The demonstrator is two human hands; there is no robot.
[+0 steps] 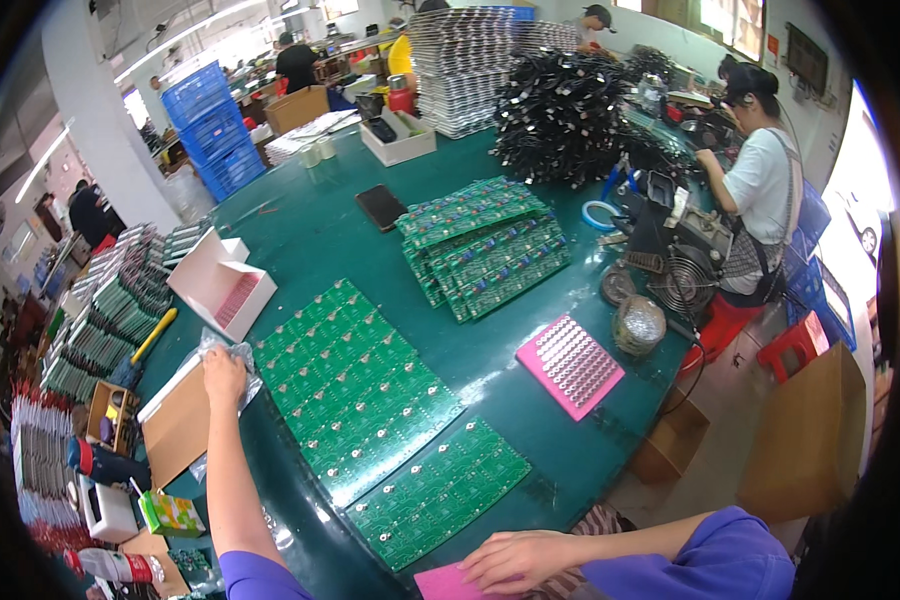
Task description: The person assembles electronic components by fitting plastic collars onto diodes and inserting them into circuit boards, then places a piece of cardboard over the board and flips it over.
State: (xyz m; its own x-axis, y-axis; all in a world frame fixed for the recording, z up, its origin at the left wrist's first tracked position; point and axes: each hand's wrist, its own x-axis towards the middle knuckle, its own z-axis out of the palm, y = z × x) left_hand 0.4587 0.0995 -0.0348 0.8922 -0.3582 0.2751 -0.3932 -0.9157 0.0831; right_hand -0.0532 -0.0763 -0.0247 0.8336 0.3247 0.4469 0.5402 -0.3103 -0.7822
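Observation:
My left hand (225,377) is at a clear plastic bag (249,372) beside an open cardboard box (177,425). Its fingers are bent and pressed together; what they hold, if anything, is hidden. At the lower edge my right hand (518,560) lies with fingers stretched over a pink foam sheet (448,584). Between my arms is a green circuit board panel (440,495) with a few small round metal parts along it. Larger green circuit board panels (350,385) lie beyond, carrying rows of such parts. To the right, a pink foam block (571,367) bears rows of small silvery parts.
Stacked circuit boards (485,245) stand mid-table, near a dark phone (380,207). An open white box (222,283) sits at left. A black cable heap (560,115) and a small fan (682,285) are at far right, where a co-worker (765,180) sits.

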